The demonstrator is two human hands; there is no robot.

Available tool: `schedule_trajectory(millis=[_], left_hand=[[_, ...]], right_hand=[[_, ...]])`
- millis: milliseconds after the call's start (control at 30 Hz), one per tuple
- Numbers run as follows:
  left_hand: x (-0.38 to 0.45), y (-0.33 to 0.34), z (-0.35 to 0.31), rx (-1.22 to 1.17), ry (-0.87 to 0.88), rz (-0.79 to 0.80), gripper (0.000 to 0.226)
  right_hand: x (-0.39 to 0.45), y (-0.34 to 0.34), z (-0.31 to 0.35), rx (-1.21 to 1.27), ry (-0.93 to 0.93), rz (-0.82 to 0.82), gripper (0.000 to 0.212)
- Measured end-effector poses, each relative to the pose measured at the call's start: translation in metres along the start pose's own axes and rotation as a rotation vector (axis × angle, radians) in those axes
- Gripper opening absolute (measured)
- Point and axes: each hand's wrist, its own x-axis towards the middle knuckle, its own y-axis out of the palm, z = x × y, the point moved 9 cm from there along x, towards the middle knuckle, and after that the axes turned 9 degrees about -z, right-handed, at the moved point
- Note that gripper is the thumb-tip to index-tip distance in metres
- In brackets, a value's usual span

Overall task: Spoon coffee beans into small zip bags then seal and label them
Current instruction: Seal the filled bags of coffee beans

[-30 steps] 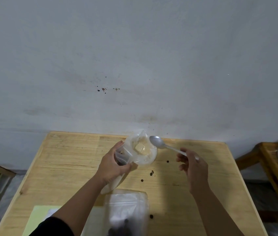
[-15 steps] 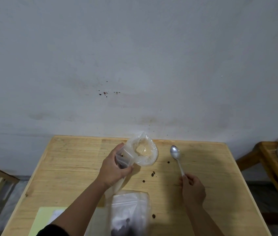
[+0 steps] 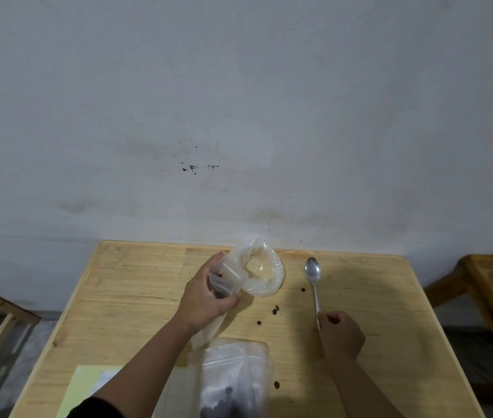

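1. Left arm: bare from wrist to above the elbow, where a dark, near-black sleeve begins.
2. Right arm: bare as far as it shows.
3. Left hand and right hand: bare, ungloved.

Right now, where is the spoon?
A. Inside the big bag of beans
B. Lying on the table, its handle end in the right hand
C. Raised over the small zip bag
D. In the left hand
B: the spoon lies flat on the wooden table, bowl toward the wall, with the right hand curled round its handle end, while the left hand holds the small zip bag.
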Motion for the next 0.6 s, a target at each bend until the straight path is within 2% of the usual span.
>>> schedule_trajectory(millis=[133, 267, 367, 433, 533, 600], left_hand=[[0.000, 0.000, -0.017, -0.055, 0.037, 0.006, 0.086], [-0.003, 0.007, -0.046, -0.083, 0.134, 0.042, 0.090], [-0.008, 0.015, -0.072, -0.071, 0.233, 0.075, 0.089], [-0.013, 0.019, -0.088, -0.063, 0.288, 0.103, 0.088], [-0.020, 0.024, -0.104, -0.082, 0.320, 0.146, 0.085], [-0.025, 0.024, -0.113, -0.078, 0.333, 0.155, 0.077]], right_hand=[[-0.004, -0.005, 0.025, 0.126, -0.047, 0.045, 0.011], [-0.032, -0.008, 0.111, 0.340, -0.235, 0.314, 0.015], [-0.059, -0.017, 0.174, 0.543, -0.318, 0.536, 0.010], [-0.073, -0.018, 0.198, 0.502, -0.404, 0.630, 0.016], [-0.075, -0.024, 0.211, 0.362, -0.475, 0.538, 0.003], [-0.070, -0.033, 0.209, 0.357, -0.438, 0.424, 0.006]])
